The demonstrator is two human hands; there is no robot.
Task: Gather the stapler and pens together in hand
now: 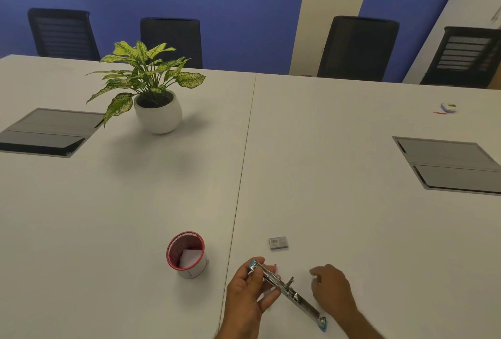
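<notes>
My left hand (250,288) grips one end of a stapler (291,294) swung fully open, a long metal bar with blue plastic at both ends, held just above the white table (339,203). My right hand (332,291) hovers over the table right of the stapler, fingers loosely curled and holding nothing. A small grey staple box (278,243) lies on the table just beyond both hands. A small red bit (275,266) shows behind the stapler.
A red-rimmed white cup holder (187,256) with paper inside stands left of my hands. A potted plant (156,94) sits far left. Two grey cable hatches (46,132) (450,166) are set in the table. A small blue-white item (448,107) lies far right. Black chairs (357,48) line the far edge.
</notes>
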